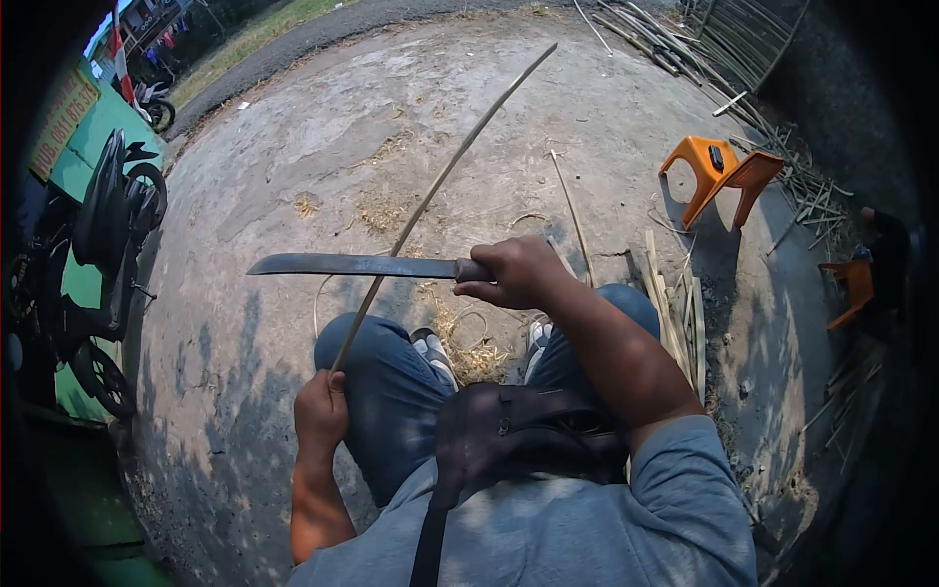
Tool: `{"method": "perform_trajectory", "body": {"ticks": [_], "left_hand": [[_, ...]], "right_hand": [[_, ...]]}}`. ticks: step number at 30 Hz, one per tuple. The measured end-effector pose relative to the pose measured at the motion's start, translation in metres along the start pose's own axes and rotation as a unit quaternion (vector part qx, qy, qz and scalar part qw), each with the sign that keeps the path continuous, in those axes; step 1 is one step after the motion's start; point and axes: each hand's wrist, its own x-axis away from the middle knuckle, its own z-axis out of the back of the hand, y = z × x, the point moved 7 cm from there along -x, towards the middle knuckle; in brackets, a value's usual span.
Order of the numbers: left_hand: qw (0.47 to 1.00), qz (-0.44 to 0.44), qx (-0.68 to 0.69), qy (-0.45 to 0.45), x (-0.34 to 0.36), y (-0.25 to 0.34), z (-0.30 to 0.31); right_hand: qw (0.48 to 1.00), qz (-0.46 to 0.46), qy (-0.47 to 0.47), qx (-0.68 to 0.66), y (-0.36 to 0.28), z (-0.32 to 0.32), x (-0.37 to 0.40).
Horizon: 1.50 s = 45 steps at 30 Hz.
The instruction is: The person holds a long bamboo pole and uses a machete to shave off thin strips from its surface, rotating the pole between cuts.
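My right hand (511,274) is wrapped round the handle of a machete (357,265), its long dark blade pointing left. The blade crosses over a long thin bamboo strip (430,191) in this view. Near my left knee, my left hand (321,411) grips the lower end of that strip. From there the strip slants up and away to the right, its far end raised ahead of me. Pale shavings (477,362) lie on the ground between my shoes.
Split bamboo pieces (690,323) lie beside my right knee, and another strip (574,215) rests ahead. An orange plastic chair (709,166) stands at the right with a small black object on it. Bamboo poles (675,49) are piled behind it. A motorcycle (108,245) is parked at the left.
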Motion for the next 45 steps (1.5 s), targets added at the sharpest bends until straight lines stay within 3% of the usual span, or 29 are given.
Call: {"method": "perform_trajectory", "body": {"ticks": [2,7,11,15,19,22,26,32,34,41,44,45], "left_hand": [[1.0,0.004,-0.008,0.003,0.001,0.001,0.0],[1.0,0.013,0.004,0.013,0.002,0.004,0.0],[1.0,0.02,0.013,0.001,0.002,0.003,0.0],[1.0,0.02,0.009,-0.005,0.0,0.001,0.001],[1.0,0.018,0.015,0.001,0.001,0.003,0.002],[1.0,0.023,0.01,-0.004,0.0,0.006,0.003],[1.0,0.02,-0.008,0.0,-0.001,0.01,0.001],[0.997,0.009,-0.046,0.055,0.006,0.009,-0.002],[0.996,0.004,-0.062,0.058,0.006,0.012,-0.001],[0.996,0.005,-0.074,0.05,0.005,0.013,-0.003],[0.996,-0.015,-0.064,0.067,0.008,0.01,-0.003],[0.995,-0.021,-0.062,0.077,0.009,0.008,-0.004]], "right_hand": [[0.998,-0.053,-0.014,0.011,0.015,0.004,-0.006],[0.998,-0.05,0.021,-0.016,0.007,0.0,-0.003],[0.999,0.028,-0.031,0.016,-0.011,-0.006,0.001],[1.0,-0.008,0.009,0.011,0.013,0.003,-0.004],[0.987,-0.141,0.041,-0.059,0.051,0.01,-0.009],[0.991,-0.121,-0.01,-0.048,0.04,0.003,-0.001],[0.999,0.016,-0.045,0.015,-0.012,-0.005,0.005],[0.988,-0.133,-0.059,-0.046,0.037,0.0,-0.005],[0.988,-0.142,-0.055,-0.031,0.034,0.006,-0.004],[1.0,-0.009,-0.022,-0.013,0.0,0.003,0.01],[0.999,-0.025,0.018,-0.024,0.02,0.002,0.001],[0.997,-0.068,0.003,-0.039,0.029,0.006,-0.004]]}}
